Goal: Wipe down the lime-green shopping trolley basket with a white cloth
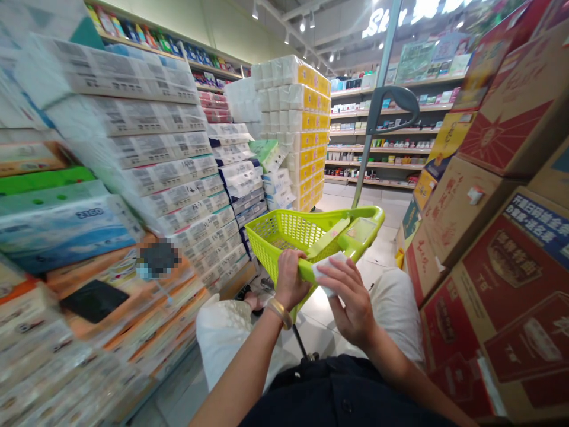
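A lime-green plastic shopping basket (262, 237) with slotted walls stands tilted in front of my knees, with a grey-handled pole behind it. My left hand (291, 277) is wrapped round the basket's near rim; a gold-coloured bangle sits on that wrist. Against the same rim, further right, my right hand (349, 296) presses a folded white tissue (328, 271), its fingers bent over it. A flat green handle part lies across the basket's opening. Part of the tissue is hidden under my right fingers.
Stacked packs of tissue paper (164, 148) rise on the left, with a dark phone (95, 299) lying on lower packs. Red and brown cartons (502, 284) are piled close on the right. Ahead are a yellow-sided stack (311, 136) and shelves of goods (391, 148).
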The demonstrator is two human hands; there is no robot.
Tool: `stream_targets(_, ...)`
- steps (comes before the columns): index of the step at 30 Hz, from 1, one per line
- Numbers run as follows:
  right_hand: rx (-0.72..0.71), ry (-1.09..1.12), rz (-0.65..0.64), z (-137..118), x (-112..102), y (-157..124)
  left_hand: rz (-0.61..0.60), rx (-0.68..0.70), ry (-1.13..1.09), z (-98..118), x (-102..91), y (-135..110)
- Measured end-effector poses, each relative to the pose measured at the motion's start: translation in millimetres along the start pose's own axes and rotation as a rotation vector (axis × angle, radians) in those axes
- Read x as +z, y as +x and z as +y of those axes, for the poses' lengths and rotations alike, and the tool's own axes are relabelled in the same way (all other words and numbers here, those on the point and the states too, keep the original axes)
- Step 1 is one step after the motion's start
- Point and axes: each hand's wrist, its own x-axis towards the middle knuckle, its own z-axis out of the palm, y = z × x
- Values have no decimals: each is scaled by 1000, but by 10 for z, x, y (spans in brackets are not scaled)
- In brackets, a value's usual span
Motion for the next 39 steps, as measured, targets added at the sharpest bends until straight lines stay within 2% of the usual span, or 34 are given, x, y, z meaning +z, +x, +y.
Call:
stream_targets(2, -80, -8, -48, -30, 4, -14, 3, 3, 0, -3, -3, -7)
stream_targets(4, -83, -12, -28, 33, -7, -12, -5, -1, 5, -7, -2, -10)
stream_targets(7, 59, -2, 123, 159, -24, 5, -21, -19, 13, -9, 6, -7)
stream_targets(9, 128, -7, 171, 158, -18, 10, -20, -29, 9, -6, 13, -5)
stream_targets(15, -23, -65, -63, -157, 50, 62, 1, -20, -8, 5, -2, -14)
stream_targets(24, 35, -175, -263, -217, 120, 501, 25, 29, 46, -18, 34, 25)
stream_targets(29, 49, -39, -213, -93, -23, 397, 8, 19, 22, -14, 1, 9)
stream_targets(34, 197, -37, -36, 184, -198, 281, -5, -25, -9, 15, -8, 19)
stream_targets(39, 101, 8, -121, 122, -160, 236, -10, -34, -31, 39, -36, 48)
